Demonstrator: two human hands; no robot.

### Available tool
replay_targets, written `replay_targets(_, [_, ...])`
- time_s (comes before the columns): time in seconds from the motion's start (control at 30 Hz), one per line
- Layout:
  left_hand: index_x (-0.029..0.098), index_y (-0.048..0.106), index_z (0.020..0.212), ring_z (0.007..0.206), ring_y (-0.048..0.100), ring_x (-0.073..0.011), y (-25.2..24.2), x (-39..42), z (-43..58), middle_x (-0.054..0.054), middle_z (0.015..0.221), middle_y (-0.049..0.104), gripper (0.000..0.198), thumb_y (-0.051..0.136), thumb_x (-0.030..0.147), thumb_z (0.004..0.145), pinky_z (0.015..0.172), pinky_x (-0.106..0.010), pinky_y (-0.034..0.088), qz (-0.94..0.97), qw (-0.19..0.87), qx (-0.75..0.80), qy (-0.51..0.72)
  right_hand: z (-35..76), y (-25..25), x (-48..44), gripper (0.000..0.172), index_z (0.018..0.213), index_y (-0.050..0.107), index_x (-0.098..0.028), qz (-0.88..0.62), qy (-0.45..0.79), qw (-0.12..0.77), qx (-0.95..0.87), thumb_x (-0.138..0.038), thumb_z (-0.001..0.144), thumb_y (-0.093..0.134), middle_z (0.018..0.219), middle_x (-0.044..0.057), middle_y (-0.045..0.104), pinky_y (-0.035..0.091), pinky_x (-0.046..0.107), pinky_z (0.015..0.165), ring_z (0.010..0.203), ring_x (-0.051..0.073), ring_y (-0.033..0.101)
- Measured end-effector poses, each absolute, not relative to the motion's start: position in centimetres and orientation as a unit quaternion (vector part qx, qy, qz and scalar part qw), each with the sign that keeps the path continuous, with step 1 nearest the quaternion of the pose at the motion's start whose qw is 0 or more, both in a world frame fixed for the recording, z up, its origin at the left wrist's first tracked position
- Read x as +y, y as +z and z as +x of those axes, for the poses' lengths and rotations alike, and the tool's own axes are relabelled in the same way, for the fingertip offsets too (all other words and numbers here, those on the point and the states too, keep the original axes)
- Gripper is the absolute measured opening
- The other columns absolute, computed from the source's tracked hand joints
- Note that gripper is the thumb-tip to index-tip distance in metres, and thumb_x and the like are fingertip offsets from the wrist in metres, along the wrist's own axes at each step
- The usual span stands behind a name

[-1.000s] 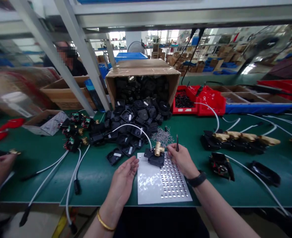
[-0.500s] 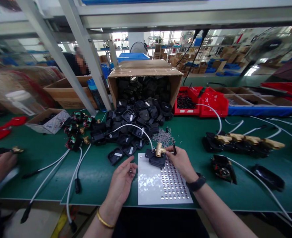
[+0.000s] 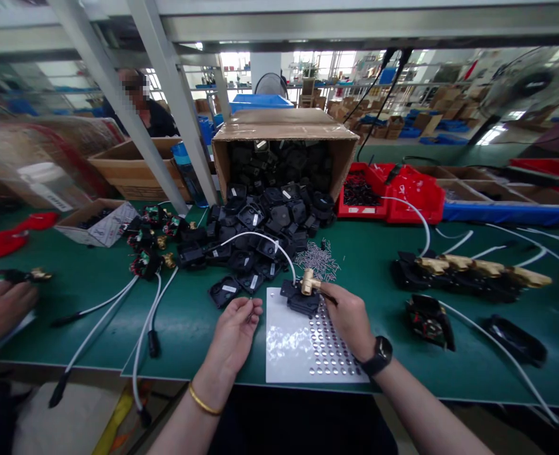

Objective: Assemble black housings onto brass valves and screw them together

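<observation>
Now the right hand pinches a thin dark tool against the brass-and-black valve assembly, which sits on the far end of a white perforated sheet near the green counter's front edge. Just left of the sheet, the left hand lies palm up (fingers curled around something tiny).

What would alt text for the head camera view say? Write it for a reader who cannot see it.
At a green workbench, the right hand grips a black part with a brass fitting on a white sticker sheet, while the left hand pinches something tiny. Behind them, black parts spill from a tipped cardboard box.
</observation>
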State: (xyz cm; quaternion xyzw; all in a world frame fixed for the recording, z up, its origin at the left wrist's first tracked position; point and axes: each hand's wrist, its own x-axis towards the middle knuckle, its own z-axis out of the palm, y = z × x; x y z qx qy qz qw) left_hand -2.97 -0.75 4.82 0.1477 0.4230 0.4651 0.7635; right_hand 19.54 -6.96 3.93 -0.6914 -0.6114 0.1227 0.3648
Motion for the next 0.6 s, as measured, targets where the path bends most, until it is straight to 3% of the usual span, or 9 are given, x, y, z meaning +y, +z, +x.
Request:
replay_targets(0.1, [0.010, 0.056, 0.091, 0.056, 0.056, -0.0083, 4.9, -0.8, -2.7, -0.005, 0.066, 0.063, 0.018, 0.058, 0.004, 0.074, 0.051, -0.015, 0.043, 0.193, 0.767, 0.410, 0.455, 19.7, 4.9, -7.4, 0.031, 0.109, 0.062, -0.018, -0.704, 0.204, 0.314, -0.604, -0.026, 0.086, 0.043, 0.104, 0.008, 0.066, 0.048, 0.036, 0.078, 0.089, 0.024, 0.063])
replay_targets(0.23, [0.010, 0.052, 0.089, 0.052, 0.054, -0.0069, 5.2, -0.4, -2.0, -0.005, 0.066, 0.064, 0.015, 0.058, 0.009, 0.075, 0.051, -0.015, 0.042, 0.237, 0.773, 0.403, 0.429, 18.5, 6.0, -7.0, 0.058, 0.123, 0.049, -0.019, -0.733, 0.207, 0.268, -0.590, -0.033, 0.070, 0.068, 0.111, 0.010, 0.063, 0.048, 0.037, 0.076, 0.093, 0.028, 0.061])
replay_targets(0.33, [0.012, 0.049, 0.089, 0.052, 0.055, -0.0069, 5.5, 0.0, -1.7, -0.011, 0.078, 0.069, 0.018, 0.058, 0.009, 0.074, 0.055, -0.017, 0.043, 0.250, 0.772, 0.408, 0.418, 17.9, 6.0, -6.5, 0.050, 0.112, 0.054, -0.016, -0.721, 0.201, 0.260, -0.610, -0.029, 0.067, 0.071, 0.102, 0.010, 0.065, 0.047, 0.036, 0.076, 0.090, 0.027, 0.061])
replay_targets(0.43, [0.014, 0.047, 0.088, 0.060, 0.059, -0.0090, 5.4, 0.2, -1.7, -0.014, 0.087, 0.069, 0.016, 0.056, 0.015, 0.076, 0.061, -0.020, 0.044, 0.296, 0.753, 0.424, 0.407, 18.4, 5.7, -6.7, 0.054, 0.113, 0.054, -0.018, -0.651, 0.277, 0.271, -0.652, -0.024, 0.063, 0.073, 0.109, 0.008, 0.063, 0.045, 0.034, 0.083, 0.096, 0.024, 0.059])
replay_targets(0.6, [0.012, 0.055, 0.078, 0.062, 0.057, -0.0120, 3.9, 0.8, -0.4, -0.007, 0.075, 0.065, 0.019, 0.057, 0.031, 0.075, 0.060, -0.023, 0.042, 0.491, 0.663, 0.443, 0.351, 19.3, 5.4, -7.3, 0.060, 0.118, 0.052, -0.019, -0.637, 0.307, 0.249, -0.661, -0.021, 0.062, 0.073, 0.115, 0.008, 0.060, 0.043, 0.037, 0.088, 0.102, 0.026, 0.056])
